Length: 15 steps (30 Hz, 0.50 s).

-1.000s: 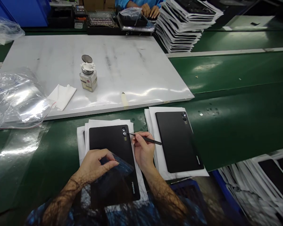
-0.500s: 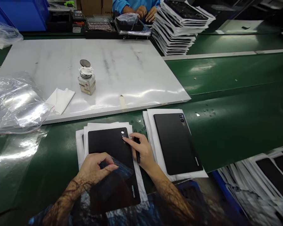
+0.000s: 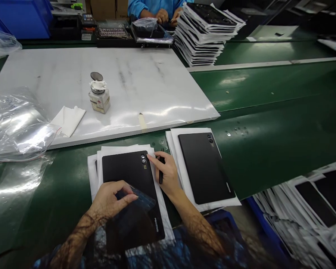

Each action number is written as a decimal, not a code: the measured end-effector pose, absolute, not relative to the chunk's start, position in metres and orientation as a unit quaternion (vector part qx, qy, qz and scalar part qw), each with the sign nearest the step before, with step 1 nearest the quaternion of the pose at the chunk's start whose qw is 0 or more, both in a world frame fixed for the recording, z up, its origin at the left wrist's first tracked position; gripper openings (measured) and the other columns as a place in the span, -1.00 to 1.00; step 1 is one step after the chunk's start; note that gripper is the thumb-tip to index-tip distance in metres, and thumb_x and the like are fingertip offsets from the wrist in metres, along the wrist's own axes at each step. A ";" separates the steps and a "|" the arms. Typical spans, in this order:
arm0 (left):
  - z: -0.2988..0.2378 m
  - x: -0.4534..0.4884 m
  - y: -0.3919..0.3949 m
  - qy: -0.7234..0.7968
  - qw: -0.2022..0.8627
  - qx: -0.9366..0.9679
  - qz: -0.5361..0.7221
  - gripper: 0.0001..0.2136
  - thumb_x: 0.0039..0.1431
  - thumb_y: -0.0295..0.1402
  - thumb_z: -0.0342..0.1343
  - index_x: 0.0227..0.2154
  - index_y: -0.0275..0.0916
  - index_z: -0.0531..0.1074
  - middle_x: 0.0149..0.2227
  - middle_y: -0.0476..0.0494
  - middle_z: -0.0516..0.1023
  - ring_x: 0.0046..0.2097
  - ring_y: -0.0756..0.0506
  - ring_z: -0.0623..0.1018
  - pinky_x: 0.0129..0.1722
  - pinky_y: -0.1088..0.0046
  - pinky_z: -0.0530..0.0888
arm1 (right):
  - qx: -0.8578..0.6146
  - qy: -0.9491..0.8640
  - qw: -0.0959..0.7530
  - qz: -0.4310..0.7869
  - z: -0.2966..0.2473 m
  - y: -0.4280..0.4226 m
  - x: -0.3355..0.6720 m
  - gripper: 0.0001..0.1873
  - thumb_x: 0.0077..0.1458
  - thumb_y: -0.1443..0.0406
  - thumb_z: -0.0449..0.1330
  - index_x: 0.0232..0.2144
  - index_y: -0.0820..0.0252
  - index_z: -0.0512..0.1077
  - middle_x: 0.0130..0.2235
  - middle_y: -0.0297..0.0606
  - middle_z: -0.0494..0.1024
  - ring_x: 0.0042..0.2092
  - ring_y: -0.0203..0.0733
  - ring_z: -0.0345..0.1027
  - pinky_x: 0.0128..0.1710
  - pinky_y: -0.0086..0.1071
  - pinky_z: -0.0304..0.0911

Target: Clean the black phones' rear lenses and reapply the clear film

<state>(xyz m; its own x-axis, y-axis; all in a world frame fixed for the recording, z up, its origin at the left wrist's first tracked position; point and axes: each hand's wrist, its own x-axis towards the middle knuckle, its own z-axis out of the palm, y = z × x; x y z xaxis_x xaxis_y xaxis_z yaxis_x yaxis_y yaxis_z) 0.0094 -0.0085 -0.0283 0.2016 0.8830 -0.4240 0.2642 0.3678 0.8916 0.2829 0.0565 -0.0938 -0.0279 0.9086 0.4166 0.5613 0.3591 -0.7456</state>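
Note:
A black tablet (image 3: pixel 128 179) lies back up on white sheets (image 3: pixel 99 157) at the near edge of the green belt. My left hand (image 3: pixel 110 200) pinches a clear film (image 3: pixel 141 201) lifted off the tablet's lower half. My right hand (image 3: pixel 165 172) rests at the tablet's right edge and grips a thin black stylus (image 3: pixel 160 175); its forefinger points at the camera lenses (image 3: pixel 143 158). A second black tablet (image 3: pixel 204 166) lies on white sheets just to the right.
A white board (image 3: pixel 156 86) carries a small solvent bottle (image 3: pixel 99 95) and a white wipe (image 3: pixel 68 119). Crumpled clear bags (image 3: pixel 16 127) lie at left. Stacked sleeved tablets (image 3: pixel 204 33) stand at the back beside another person's hands (image 3: pixel 166 15). More tablets (image 3: pixel 310 209) fill a bin at lower right.
My right hand turned the stylus from pointing at the lenses to lying along the palm, touched the lens area with the forefinger, then drew slightly right. The left hand kept holding the film.

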 end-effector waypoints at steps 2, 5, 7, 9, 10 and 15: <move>-0.020 0.010 -0.004 0.575 0.599 0.497 0.254 -0.67 0.18 0.10 0.49 -0.45 -0.04 0.80 -0.31 -0.17 0.91 -0.25 -0.29 0.77 -0.37 0.31 0.37 | -0.529 -0.689 0.456 0.197 -0.088 0.058 0.286 -0.55 0.60 0.31 0.28 0.12 -0.29 0.94 0.09 -0.10 0.82 0.09 0.21 0.78 0.14 0.18 0.80; -0.007 0.010 0.003 0.572 0.608 0.493 0.245 -0.70 0.15 0.07 0.49 -0.45 -0.04 0.80 -0.28 -0.18 0.93 -0.20 -0.33 0.81 -0.27 0.26 0.45 | -0.517 -0.691 0.458 0.213 -0.075 0.067 0.283 -0.58 0.65 0.28 0.24 0.13 -0.21 0.91 0.10 -0.08 0.81 0.14 0.22 0.80 0.19 0.16 0.83; 0.001 0.009 0.006 0.569 0.614 0.488 0.245 -0.71 0.12 0.06 0.51 -0.45 -0.04 0.79 -0.27 -0.20 0.95 -0.17 -0.35 0.82 -0.19 0.22 0.49 | -0.502 -0.698 0.454 0.231 -0.067 0.080 0.272 -0.61 0.67 0.26 0.24 0.08 -0.17 0.91 0.08 -0.07 0.82 0.14 0.22 0.79 0.22 0.16 0.81; 0.004 0.009 0.007 0.563 0.626 0.478 0.249 -0.70 0.07 0.06 0.54 -0.46 -0.05 0.79 -0.26 -0.23 0.95 -0.16 -0.37 0.83 -0.17 0.20 0.51 | -0.486 -0.705 0.448 0.256 -0.059 0.098 0.258 -0.65 0.67 0.23 0.27 0.03 -0.14 0.91 0.04 -0.06 0.82 0.11 0.20 0.77 0.23 0.14 0.78; 0.004 0.009 0.006 0.557 0.636 0.470 0.252 -0.69 0.03 0.07 0.56 -0.48 -0.05 0.79 -0.27 -0.25 0.95 -0.17 -0.37 0.83 -0.17 0.19 0.53 | -0.479 -0.706 0.446 0.270 -0.055 0.107 0.250 -0.68 0.66 0.21 0.30 0.01 -0.12 0.91 0.01 -0.06 0.82 0.09 0.20 0.75 0.23 0.13 0.77; -0.008 0.012 0.001 0.531 0.668 0.434 0.289 -0.58 -0.15 0.16 0.61 -0.57 -0.06 0.69 -0.35 -0.29 0.92 -0.26 -0.35 0.80 -0.15 0.15 0.62 | -0.457 -0.665 0.482 0.341 -0.042 0.134 0.238 -0.62 0.65 -0.11 0.39 -0.02 -0.06 0.87 0.07 -0.07 0.80 0.09 0.16 0.74 0.23 0.08 0.77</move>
<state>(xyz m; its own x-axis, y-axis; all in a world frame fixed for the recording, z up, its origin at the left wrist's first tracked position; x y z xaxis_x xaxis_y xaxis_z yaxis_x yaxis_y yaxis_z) 0.0119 0.0008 -0.0079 0.2700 0.8467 -0.4584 0.0746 0.4563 0.8867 0.2380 0.1339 -0.0424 -0.1181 0.9369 0.3291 0.2802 0.3494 -0.8941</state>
